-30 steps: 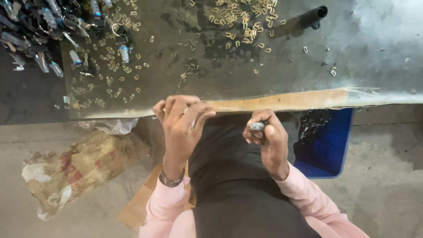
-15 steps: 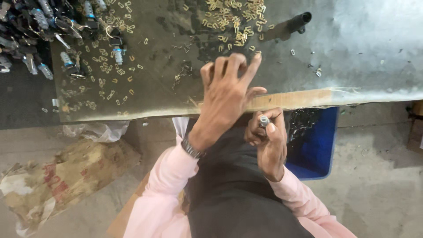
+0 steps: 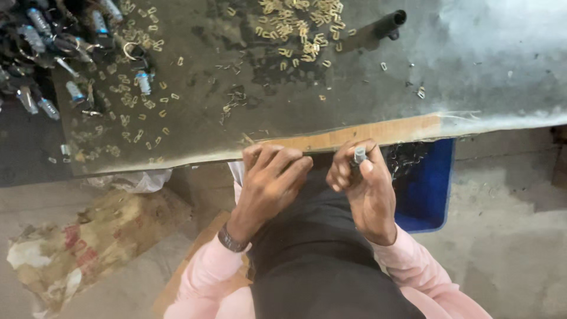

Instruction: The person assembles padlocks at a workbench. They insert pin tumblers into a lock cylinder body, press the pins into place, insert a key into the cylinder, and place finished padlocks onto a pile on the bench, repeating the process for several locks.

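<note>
Two hands at the table [image 3: 378, 133] edge: right hand [image 3: 366, 189] clamps one small grey cylinder [image 3: 359, 155], upright, pointing tableward; left hand [image 3: 273, 180] curls empty.

The person wears a pink long-sleeved top, a dark apron over the lap, and a dark band near the left hand [image 3: 269, 186].

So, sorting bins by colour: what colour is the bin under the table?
Blue bin, seen in the head view.
</note>
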Tool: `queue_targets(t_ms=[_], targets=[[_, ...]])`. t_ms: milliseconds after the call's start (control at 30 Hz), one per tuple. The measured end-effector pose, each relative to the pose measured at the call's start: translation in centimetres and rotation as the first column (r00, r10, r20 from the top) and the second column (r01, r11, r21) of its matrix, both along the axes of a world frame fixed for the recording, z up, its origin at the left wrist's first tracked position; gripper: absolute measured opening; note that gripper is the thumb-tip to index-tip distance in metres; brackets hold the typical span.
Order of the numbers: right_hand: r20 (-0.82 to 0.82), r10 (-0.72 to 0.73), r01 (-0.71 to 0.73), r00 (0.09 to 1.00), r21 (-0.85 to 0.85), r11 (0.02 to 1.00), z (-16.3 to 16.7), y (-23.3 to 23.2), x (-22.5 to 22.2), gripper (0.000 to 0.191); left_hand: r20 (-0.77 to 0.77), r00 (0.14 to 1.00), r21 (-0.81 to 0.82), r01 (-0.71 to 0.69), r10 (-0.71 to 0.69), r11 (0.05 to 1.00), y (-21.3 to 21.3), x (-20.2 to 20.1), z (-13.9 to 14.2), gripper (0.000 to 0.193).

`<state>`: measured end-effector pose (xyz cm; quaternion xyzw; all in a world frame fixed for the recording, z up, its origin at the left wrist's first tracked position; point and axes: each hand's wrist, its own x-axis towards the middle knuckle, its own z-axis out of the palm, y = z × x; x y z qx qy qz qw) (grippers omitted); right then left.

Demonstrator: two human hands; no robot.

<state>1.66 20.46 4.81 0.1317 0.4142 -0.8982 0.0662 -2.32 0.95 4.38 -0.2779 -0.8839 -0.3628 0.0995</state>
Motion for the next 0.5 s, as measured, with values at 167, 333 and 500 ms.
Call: queue_targets(t_ms=[167,333,500], targets=[[-0.179,0.083,-0.037,0.980,0.251,0.967,0.7,-1.5,-0.5,0.021,0.449,0.888,0.504,-0.341,0.097,0.794,-0.5,1.3,0.7,0.020],[-0.083,0.191,-0.172,0.978,0.196,0.965,0.3,-3.1,-0.3,0.025,0.541,0.821,0.750,-0.373,-0.183,0.546,-2.4,1.1,0.9,0.016],[-0.131,0.171,-0.150,0.976,0.157,0.976,0.0,-5.8,-1.3,0.018,0.590,0.783,0.717,-0.396,-0.198,0.573,-4.9,-0.3,0.9,0.016]])
